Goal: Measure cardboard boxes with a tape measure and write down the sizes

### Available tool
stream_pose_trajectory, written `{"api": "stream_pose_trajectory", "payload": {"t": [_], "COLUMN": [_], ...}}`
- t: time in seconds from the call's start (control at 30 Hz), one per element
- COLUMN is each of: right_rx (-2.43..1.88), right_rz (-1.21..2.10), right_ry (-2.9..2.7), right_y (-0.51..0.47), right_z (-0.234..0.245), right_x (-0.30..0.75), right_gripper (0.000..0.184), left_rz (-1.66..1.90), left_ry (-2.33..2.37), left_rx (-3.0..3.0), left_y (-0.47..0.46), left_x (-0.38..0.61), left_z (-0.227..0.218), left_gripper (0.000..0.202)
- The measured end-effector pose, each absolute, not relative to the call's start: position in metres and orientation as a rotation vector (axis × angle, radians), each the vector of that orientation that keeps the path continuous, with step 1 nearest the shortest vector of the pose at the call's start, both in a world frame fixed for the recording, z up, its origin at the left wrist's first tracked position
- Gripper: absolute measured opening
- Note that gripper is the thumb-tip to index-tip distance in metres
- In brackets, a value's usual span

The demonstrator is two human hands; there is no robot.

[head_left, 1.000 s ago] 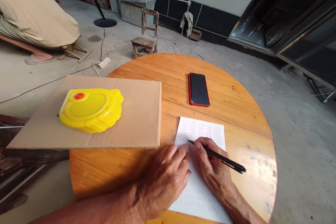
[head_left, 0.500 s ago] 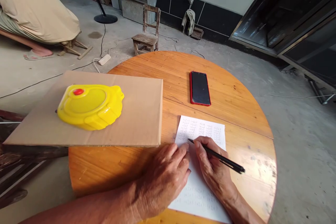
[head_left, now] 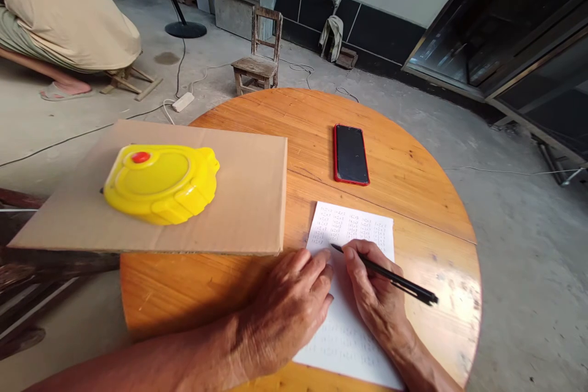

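Observation:
A white sheet of paper (head_left: 356, 229) with rows of small writing lies on the round wooden table (head_left: 316, 128). My right hand (head_left: 374, 294) pinches a black pen (head_left: 399, 282), its tip touching the paper below the written rows. My left hand (head_left: 287, 312) rests flat on the paper's left edge, fingers stretched out and holding nothing. A phone in a red case (head_left: 351, 154) lies face up beyond the paper.
A sheet of cardboard (head_left: 239, 196) overhangs the table's left side with a yellow plastic lid (head_left: 160, 182) on it. A small wooden chair (head_left: 258, 61), a fan base (head_left: 185, 29), cables and a seated person (head_left: 59, 12) are on the concrete floor behind.
The pen's back end has swung slightly right and lower as my right hand writes. The view has shifted a little; my left hand stays put.

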State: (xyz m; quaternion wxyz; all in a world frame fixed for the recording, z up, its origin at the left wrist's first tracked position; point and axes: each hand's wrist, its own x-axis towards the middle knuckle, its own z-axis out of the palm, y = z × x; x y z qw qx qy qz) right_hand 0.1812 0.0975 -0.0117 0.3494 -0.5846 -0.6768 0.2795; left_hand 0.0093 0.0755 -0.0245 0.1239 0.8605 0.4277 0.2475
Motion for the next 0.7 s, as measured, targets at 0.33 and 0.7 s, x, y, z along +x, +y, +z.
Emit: {"api": "stream_pose_trajectory", "payload": {"t": [0.33,0.7], "right_rx": [-1.531,-1.520], "right_rz": [0.725,0.736], "right_ry": [-1.735,-1.747], "right_y": [0.0995,0.0994], "right_z": [-0.0124,-0.0130], "right_x": [0.1802,0.1814], "right_gripper": [0.020,0.019], "left_rz": [0.761,0.763], "left_ry": [1.240,1.226], "left_rx": [2.475,2.478], "left_y": [0.0772,0.0781], "left_x": [0.0097,0.0091], "left_z": [-0.0239,-0.0218], "left_gripper": [0.021,0.019]}}
